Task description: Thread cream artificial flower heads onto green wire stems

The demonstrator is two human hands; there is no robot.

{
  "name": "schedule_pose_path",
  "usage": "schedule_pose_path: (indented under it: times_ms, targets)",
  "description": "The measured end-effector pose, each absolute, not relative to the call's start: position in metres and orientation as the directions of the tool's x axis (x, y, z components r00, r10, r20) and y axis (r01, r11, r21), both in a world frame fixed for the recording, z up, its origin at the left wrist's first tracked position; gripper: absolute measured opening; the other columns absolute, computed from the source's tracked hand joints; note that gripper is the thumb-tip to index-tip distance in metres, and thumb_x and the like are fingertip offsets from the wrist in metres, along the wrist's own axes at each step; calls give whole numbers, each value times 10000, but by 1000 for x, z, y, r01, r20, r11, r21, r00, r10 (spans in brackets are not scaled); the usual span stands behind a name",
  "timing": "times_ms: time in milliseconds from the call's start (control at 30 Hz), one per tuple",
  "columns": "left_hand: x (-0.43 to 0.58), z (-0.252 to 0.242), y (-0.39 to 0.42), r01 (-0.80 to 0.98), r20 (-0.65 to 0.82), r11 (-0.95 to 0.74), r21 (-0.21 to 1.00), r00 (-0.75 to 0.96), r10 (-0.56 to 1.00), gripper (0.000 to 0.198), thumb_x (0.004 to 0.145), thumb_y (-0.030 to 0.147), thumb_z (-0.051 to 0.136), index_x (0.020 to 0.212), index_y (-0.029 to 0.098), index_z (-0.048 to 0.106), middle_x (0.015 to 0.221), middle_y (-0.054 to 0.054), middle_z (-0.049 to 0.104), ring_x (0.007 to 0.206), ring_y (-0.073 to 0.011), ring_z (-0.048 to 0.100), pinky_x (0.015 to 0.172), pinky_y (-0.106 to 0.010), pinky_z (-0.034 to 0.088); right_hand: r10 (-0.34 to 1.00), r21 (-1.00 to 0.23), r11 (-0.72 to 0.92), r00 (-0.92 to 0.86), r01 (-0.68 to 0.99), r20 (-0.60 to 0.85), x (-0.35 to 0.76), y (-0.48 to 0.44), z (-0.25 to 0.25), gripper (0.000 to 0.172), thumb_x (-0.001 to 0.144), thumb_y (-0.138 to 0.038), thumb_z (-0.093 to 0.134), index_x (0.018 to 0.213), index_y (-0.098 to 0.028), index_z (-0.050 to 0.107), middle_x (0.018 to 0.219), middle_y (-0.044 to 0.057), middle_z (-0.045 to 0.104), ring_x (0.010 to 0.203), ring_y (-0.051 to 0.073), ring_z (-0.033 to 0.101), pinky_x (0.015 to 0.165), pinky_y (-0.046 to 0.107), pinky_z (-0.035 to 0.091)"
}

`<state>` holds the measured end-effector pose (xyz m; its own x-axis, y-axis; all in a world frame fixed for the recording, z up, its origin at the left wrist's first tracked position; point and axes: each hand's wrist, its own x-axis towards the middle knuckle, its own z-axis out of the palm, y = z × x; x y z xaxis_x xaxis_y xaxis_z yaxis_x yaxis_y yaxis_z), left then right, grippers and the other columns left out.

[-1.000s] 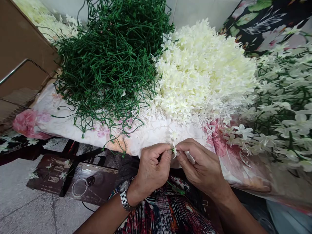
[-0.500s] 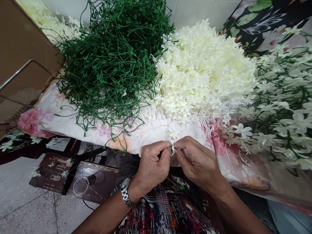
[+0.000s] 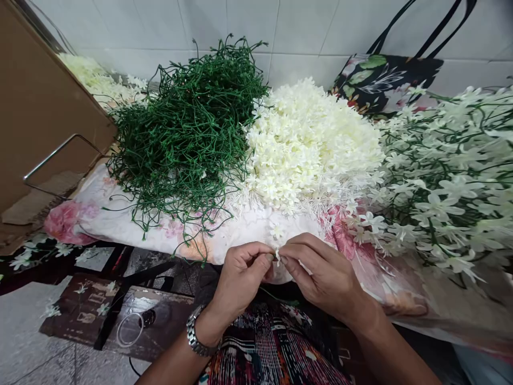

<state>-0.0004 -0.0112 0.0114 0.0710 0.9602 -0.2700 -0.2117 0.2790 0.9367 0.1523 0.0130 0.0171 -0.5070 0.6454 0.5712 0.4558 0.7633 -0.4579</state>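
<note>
My left hand (image 3: 245, 275) and my right hand (image 3: 323, 275) meet at the cloth's front edge, each in a pinch. Between the fingertips is a small white artificial flower (image 3: 278, 256). The right fingers grip it. Pressed against it, the left thumb and forefinger close on a thin green plastic stem (image 3: 276, 295), mostly hidden, that shows below the hand. Another white blossom (image 3: 276, 231) appears just beyond the fingertips; whether it is loose cannot be made out. Past the hands lie a heap of green plastic stems (image 3: 188, 128) and a heap of cream-white flowers (image 3: 308, 144).
Finished white flower sprays (image 3: 449, 203) fill the right side of the floral cloth (image 3: 248, 230). At left stands a cardboard box (image 3: 52, 107) with a wire handle (image 3: 52, 155). A floral bag (image 3: 388, 80) leans on the tiled wall (image 3: 224, 27). A brown bench (image 3: 156, 315) is low at left.
The view has tilted up, showing more wall and the bag's straps. Both hands stay together at the small flower, with only slight finger movement.
</note>
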Motion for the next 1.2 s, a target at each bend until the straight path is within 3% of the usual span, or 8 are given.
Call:
schedule_pose_path:
  times_ms: [233,433,900,1067,1200]
  targets:
    - [2,15,-11,-207,-325,324,923,31,945,101,653,151,546,588,144,624,506,21,554,494,-92,486,494,-194,405,670,-529,742,-485,413,561,153,12,18,122,828,-43,487,862,-144,548,727,39,567,677,118,553,595,231,482]
    - [4,16,-8,-125,-332,331,935,17,943,138,639,163,519,538,140,609,460,30,509,448,-76,426,450,-185,356,668,-541,741,-507,396,545,153,15,10,140,819,-29,473,869,-151,520,724,37,556,667,119,540,582,235,480]
    - [2,13,-7,-9,-244,245,970,53,968,209,668,137,440,467,153,496,440,45,421,445,-68,377,445,-187,305,603,-406,798,-584,446,543,150,16,7,165,829,4,438,890,-126,518,726,57,541,711,143,521,599,260,479]
    - [-3,14,-8,-226,-347,355,907,75,935,106,654,208,569,581,139,603,479,23,533,449,-85,460,465,-197,389,662,-525,745,-556,412,502,160,15,17,170,846,-59,475,973,-150,544,826,59,573,758,129,560,661,245,499]
    - [-10,20,-12,-471,-373,302,829,-61,926,135,605,236,696,643,146,603,456,28,566,431,-89,496,490,-199,407,753,-567,657,-469,497,461,172,5,21,230,851,-168,522,1080,-162,526,888,65,577,753,132,569,641,242,501]
